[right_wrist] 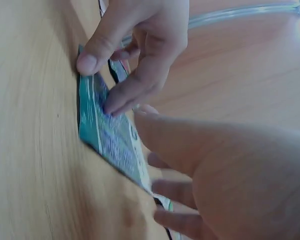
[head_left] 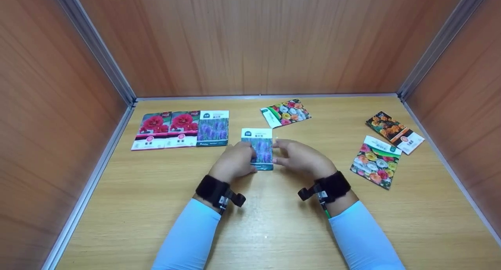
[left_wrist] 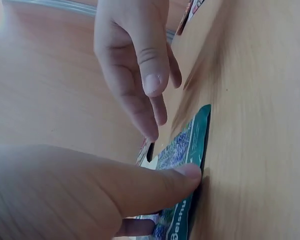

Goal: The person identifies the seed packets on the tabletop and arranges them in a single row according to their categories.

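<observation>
A seed packet [head_left: 263, 149] with purple lavender flowers and a teal bottom band lies at the middle of the table. My left hand [head_left: 235, 160] holds it at its lower left, the thumb [left_wrist: 182, 175] on the teal edge and the other fingers bent onto the printed face, as the right wrist view shows. On the packet's other side is my right hand [head_left: 301, 157], its fingers relaxed and spread at the right edge, gripping nothing. Part of the packet's left side is hidden under the left hand.
To the left, two red-flower packets [head_left: 152, 125] [head_left: 183, 123] and another lavender packet [head_left: 213, 129] stand side by side in a row. A mixed-flower packet [head_left: 289, 112] lies tilted behind. At right are another mixed-flower packet [head_left: 375, 164] and an orange-flower packet [head_left: 391, 130]. Wooden panels [head_left: 250, 43] enclose the table.
</observation>
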Available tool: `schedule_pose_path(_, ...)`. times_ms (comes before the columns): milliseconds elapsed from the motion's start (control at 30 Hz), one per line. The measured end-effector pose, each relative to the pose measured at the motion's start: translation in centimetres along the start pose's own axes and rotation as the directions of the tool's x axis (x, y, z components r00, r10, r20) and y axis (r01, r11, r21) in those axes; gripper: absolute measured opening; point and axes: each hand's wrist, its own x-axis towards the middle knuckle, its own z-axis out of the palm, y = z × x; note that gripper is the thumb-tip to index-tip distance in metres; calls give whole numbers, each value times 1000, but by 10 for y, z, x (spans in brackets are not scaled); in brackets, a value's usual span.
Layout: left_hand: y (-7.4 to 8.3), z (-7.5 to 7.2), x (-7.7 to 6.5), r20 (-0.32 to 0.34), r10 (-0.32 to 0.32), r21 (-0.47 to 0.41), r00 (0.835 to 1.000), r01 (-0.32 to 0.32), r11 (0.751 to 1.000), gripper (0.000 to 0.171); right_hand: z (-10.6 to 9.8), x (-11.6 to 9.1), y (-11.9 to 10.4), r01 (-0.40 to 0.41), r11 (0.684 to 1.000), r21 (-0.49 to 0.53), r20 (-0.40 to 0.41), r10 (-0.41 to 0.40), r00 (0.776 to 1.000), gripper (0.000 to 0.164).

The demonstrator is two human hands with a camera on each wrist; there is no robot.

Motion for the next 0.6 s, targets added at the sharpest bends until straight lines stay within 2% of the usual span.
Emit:
schedule_pose_path(100, -1, 0, 2, -7, -15, 3, 1000, 15, 1000, 39, 1, 7, 6, -45, 999, -17, -58, 44, 997, 68)
schedule_pose_path(267, -3, 2, 6, -17, -59, 23, 998, 59, 998, 38, -1, 21, 13, -64, 995, -80, -108, 55, 993, 73)
schedule_pose_path(433, -1, 3, 9, -22, -86, 60, 996, 87, 994, 41, -8, 35, 18, -67, 991, -114, -129, 52, 990, 74)
schedule_pose_path(600, -1, 3, 10, -39, -93, 79, 995, 96, 992, 42, -13, 50, 23, -59, 993, -105, -96, 49, 994, 77)
